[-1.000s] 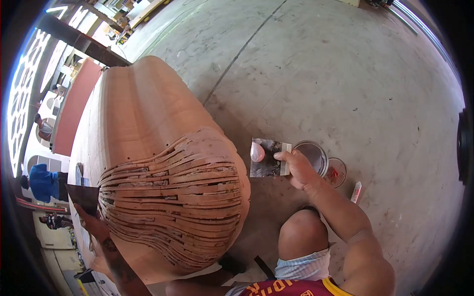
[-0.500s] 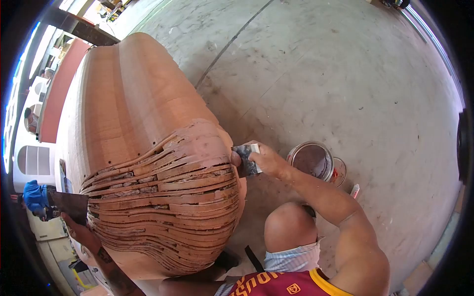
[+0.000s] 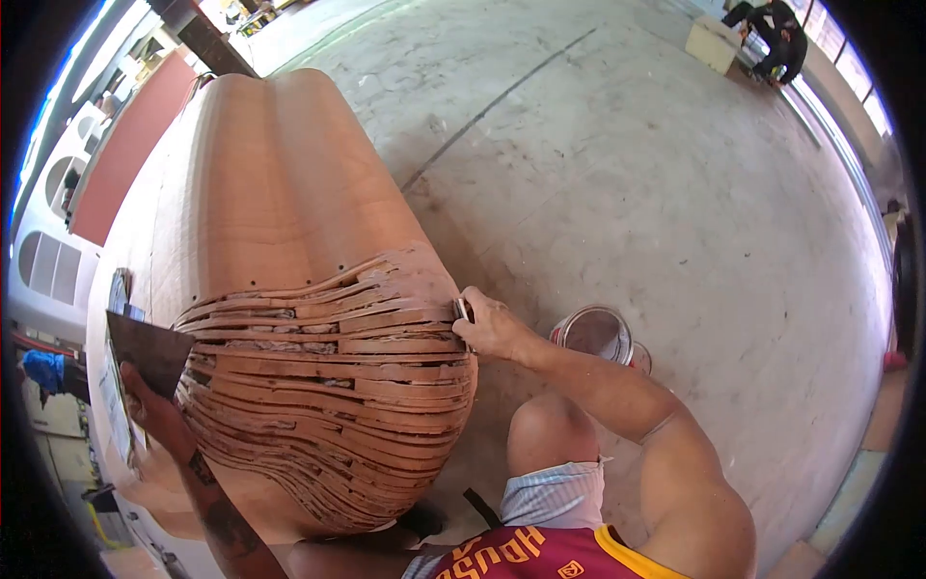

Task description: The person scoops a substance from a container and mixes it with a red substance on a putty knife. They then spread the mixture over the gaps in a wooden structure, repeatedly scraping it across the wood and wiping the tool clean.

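Observation:
In front of me is a large curved wooden form (image 3: 289, 154), its near end made of many thin strips with dark, rough gaps between them. My right hand (image 3: 494, 328) is closed around a flat putty scraper (image 3: 464, 311), seen nearly edge-on against the right side of the form. Smooth pinkish filler (image 3: 410, 270) covers part of the wood just above that spot. On the left, my left hand (image 3: 149, 410) grips a dark flat plate (image 3: 149, 352) beside the strips. Most of the scraper is hidden by my fingers.
An open can (image 3: 595, 334) with greyish-pink paste stands on the concrete floor (image 3: 617, 193) near my right forearm, its lid beside it. A person in dark clothes (image 3: 779, 43) crouches at the far right by a pale box (image 3: 714, 43). White moulded panels stand at the left.
My right hand has turned the scraper from broadside to edge-on, against the form's side. The pinkish lump by its edge no longer shows. My left hand and the plate appear higher and further right.

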Demonstrator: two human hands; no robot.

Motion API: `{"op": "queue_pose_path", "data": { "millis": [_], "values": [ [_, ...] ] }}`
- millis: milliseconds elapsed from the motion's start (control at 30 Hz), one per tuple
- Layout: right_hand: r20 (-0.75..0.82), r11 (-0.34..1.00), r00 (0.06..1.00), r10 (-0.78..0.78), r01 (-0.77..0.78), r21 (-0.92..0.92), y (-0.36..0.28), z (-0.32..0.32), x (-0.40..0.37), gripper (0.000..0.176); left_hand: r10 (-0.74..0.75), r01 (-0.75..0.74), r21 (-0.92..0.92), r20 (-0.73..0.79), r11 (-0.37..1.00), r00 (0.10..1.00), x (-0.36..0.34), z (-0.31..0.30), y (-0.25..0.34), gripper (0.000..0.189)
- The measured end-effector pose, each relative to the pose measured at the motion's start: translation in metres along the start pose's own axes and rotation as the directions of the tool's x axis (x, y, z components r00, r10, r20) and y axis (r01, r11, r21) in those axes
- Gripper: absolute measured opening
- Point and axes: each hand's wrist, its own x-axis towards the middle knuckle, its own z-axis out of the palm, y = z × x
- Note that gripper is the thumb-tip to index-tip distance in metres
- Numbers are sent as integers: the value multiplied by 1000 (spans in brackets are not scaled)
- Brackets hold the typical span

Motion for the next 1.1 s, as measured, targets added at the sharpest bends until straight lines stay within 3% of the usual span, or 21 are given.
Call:
{"op": "queue_pose_path", "data": {
  "millis": [67, 100, 200, 233, 333, 433, 567, 633, 700, 767, 867, 900, 1000, 1100],
  "values": [
    [-44, 998, 999, -23, 21, -55, -14, 6, -4, 55, -23, 23, 3, 38, 1000, 999, 10, -11, -17, 54],
    [-91, 994, 994, -51, 42, -97, -14, 14, -1, 50, 12, -13, -14, -37, 1000, 999, 6, -2, -15, 53],
    [-160, 975, 977, -138, 106, -194, -39, 25, -7, 47, -38, 38, -25, 18, 999, 999, -14, 4, 17, 53],
    [-172, 968, 972, -163, 124, -217, -49, 29, -12, 48, 22, -22, -74, -1, 997, 1000, -17, 7, 20, 54],
    [-168, 948, 952, -256, 213, -236, -90, 37, -25, 49, -27, 28, -87, 20, 996, 999, -16, 3, 19, 54],
    [-43, 939, 986, -163, 141, -315, -131, 36, -29, 52, 7, -5, -125, 12, 992, 1000, -19, 3, 22, 55],
    [-53, 947, 948, -315, 317, 45, -136, -11, -46, 22, -25, 34, -194, 49, 980, 998, -18, 0, 18, 55],
    [-106, 908, 942, -319, 335, 252, -93, -33, -38, 22, -12, 22, -163, 60, 986, 998, -18, -2, 17, 58],
    [-195, 949, 970, -142, 190, 250, -42, -50, -30, 22, 0, 10, -132, 70, 991, 998, -17, -1, 16, 60],
    [-226, 898, 973, -52, 144, 416, 8, -47, -18, 21, 8, 0, -101, 78, 995, 997, -15, -1, 15, 60],
    [-145, 830, 986, 86, 9, 558, 63, -32, 0, 24, 58, -56, -51, 48, 997, 997, -12, -1, 11, 53],
    [-96, 808, 987, 130, -49, 587, 78, -27, 4, 26, 72, -70, -23, 61, 997, 996, -11, -2, 8, 59],
    [-181, 859, 983, 19, 77, 506, 109, -12, 18, 31, 64, -70, 79, 78, 994, 995, -4, -9, 0, 65],
    [-174, 863, 982, 67, 30, 504, 108, -8, 19, 35, 135, -136, 122, 17, 983, 991, -11, -1, 12, 68]
  ]
}}
